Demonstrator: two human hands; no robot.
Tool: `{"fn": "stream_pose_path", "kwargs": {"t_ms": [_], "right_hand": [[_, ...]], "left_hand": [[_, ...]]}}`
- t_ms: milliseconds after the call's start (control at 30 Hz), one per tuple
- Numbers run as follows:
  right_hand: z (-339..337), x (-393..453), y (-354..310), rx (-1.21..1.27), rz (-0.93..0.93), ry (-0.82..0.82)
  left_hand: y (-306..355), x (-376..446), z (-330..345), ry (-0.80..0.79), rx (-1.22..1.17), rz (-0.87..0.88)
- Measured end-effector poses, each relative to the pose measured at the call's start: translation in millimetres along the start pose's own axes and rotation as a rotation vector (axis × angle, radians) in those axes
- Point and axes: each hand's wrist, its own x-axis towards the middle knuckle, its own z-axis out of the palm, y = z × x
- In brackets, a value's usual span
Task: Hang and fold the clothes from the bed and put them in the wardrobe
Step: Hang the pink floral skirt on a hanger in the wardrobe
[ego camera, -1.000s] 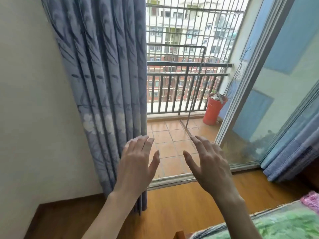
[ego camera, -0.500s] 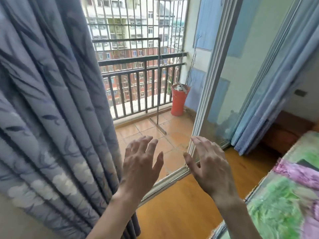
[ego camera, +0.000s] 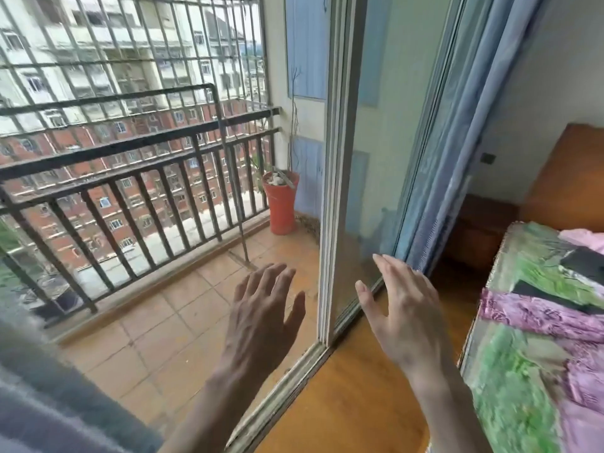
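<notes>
Left hand point(ego camera: 261, 317) and right hand point(ego camera: 403, 313) both raised at lower centre, fingers spread and straight, holding nothing, backs to the camera. Same pose as half a second ago; the view has swung right, so the grey-blue curtain point(ego camera: 49, 400) that filled the left side is now only a blurred strip in the lower left corner, and more of the bed point(ego camera: 510, 371) shows at the right edge. Right hand now sits in front of the sliding glass door point(ego camera: 359, 191), left hand in front of the tiled balcony floor point(ego camera: 170, 322). Clothes on the bed at right: a pink-purple patterned garment point(ego camera: 536, 317) lies as a band running left to right, dark pieces point(ego camera: 585, 266) above it, a pale pink item point(ego camera: 585, 238) at upper right. Bed cover green and pink, blurred. Red pot point(ego camera: 281, 204) stands by the railing point(ego camera: 137, 178), mid-frame.
</notes>
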Motion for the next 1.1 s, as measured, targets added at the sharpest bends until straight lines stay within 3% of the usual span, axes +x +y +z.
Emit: {"fn": "stream_pose_path", "kwargs": {"t_ms": [367,1100], "right_hand": [[7.1,101.4,96.9,-0.169,0.135,0.114],[9.6,210.1,335.7,-0.333,0.591,0.198]], "left_hand": [[30.7,161.1,95.6,0.004,-0.172,0.132],[199.8,410.6,298.0,-0.119,-0.514,0.527]]}}
